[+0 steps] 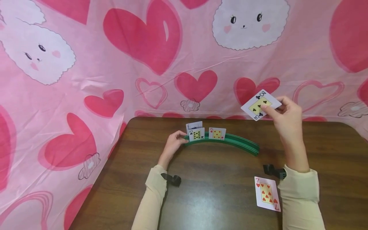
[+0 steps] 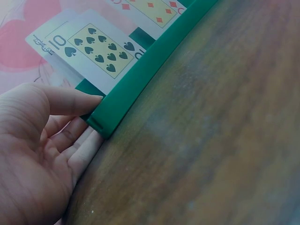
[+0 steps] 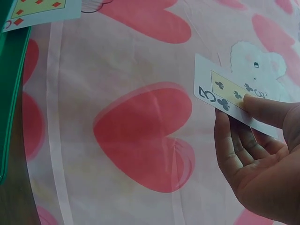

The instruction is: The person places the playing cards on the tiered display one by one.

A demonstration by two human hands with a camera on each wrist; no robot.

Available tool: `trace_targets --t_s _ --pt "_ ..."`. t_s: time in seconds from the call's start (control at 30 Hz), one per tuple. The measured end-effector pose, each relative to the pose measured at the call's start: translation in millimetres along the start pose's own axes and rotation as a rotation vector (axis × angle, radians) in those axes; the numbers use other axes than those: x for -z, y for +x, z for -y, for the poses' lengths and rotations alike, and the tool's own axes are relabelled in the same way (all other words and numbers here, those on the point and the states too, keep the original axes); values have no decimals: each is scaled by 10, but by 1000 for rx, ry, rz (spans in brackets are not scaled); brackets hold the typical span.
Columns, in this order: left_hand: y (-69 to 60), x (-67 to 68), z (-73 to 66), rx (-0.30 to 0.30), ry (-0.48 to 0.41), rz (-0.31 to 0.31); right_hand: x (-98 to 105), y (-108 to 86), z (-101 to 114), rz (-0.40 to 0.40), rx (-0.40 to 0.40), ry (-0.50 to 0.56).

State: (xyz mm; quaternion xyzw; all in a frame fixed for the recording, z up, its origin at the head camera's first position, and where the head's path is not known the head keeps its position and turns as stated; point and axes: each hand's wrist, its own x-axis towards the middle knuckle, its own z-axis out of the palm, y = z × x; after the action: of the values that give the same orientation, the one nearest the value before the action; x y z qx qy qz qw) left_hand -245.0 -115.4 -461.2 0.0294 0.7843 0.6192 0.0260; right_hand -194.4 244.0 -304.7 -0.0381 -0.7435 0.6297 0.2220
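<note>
My right hand [image 1: 288,118] pinches a three of clubs playing card [image 1: 256,110] between thumb and fingers, raised above the table's back right part. A curved green card holder [image 1: 242,147] stands on the table. At its left end my left hand [image 1: 173,143] grips it, with the thumb on the near side in the left wrist view. Upright in the holder's slots are a ten of spades [image 2: 101,51] and a five of diamonds [image 1: 217,133]. Behind the ten stands a mostly hidden card [image 1: 198,124].
A seven of hearts [image 1: 266,194] lies face up on the brown wooden table [image 1: 212,191], beside the right sleeve. A pink cloth [image 1: 198,60] with hearts hangs behind the table and along its left side. Each wrist wears a black camera mount [image 1: 173,180].
</note>
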Motion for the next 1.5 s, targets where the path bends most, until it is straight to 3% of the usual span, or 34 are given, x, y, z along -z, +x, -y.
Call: trace_targets --t_s 0.23,0.5,1.0,1.5 --pt "2 -8 -14 13 1 9 45 -12 -49 33 20 -102" --pt "4 -12 -19 13 1 8 64 7 -99 113 53 -86" --pt "11 -12 -8 17 -7 -1 114 19 -114 91 84 -193" --pt "5 -10 -12 21 -13 -5 130 56 -177 178 81 -242"
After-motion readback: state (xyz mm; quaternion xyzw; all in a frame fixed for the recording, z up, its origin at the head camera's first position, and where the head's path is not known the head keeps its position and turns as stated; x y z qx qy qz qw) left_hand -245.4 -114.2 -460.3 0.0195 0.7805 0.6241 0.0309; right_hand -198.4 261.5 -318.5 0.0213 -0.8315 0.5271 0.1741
